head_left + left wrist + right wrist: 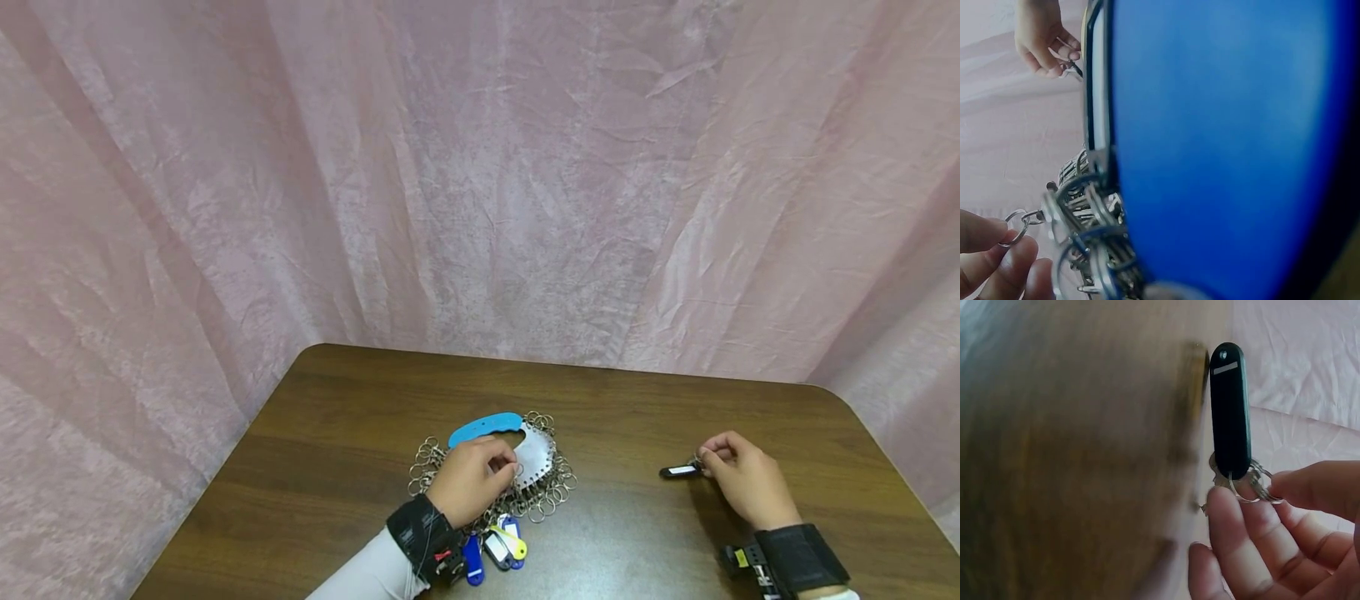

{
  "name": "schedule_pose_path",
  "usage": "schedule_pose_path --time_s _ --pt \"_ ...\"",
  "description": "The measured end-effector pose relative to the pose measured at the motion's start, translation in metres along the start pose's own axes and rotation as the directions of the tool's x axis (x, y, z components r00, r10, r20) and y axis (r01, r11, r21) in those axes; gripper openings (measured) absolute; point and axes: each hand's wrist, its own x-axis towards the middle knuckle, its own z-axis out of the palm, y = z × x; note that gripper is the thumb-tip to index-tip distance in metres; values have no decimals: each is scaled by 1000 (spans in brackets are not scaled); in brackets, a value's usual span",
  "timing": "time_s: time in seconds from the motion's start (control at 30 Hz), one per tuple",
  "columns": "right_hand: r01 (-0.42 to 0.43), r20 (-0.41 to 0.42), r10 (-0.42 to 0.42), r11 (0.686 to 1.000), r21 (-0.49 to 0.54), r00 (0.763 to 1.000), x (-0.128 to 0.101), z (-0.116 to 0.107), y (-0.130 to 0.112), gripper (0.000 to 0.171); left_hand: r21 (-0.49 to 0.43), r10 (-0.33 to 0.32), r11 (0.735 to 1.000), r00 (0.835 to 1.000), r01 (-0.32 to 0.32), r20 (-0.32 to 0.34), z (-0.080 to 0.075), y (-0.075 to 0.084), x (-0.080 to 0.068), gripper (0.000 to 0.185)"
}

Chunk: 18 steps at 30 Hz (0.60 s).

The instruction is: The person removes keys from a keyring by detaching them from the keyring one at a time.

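Lower center, left hand [471, 481] pinching a split ring [1016, 226] on the key organizer [534, 458]; lower right, right hand [742, 477] gripping a black key tag [679, 471] by its ring.

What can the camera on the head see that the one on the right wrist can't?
Only the head view shows the left hand on a pile of key rings with a blue handle, and coloured tags beside it. Only the right wrist view shows fingers pinching the ring. Both show the right hand holding a black key tag over the table.
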Motion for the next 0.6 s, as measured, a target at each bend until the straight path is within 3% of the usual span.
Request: schedule_pose_path --time_s 0.4,0.6 --pt "-66 78 64 998 23 995 0 -2 6 23 -10 5 1000 1000 -5 -9 -2 -1 0 9" --pt "-43 89 44 999 -19 995 1 -4 10 20 8 4 1000 1000 -4 13 -3 -4 0 6"
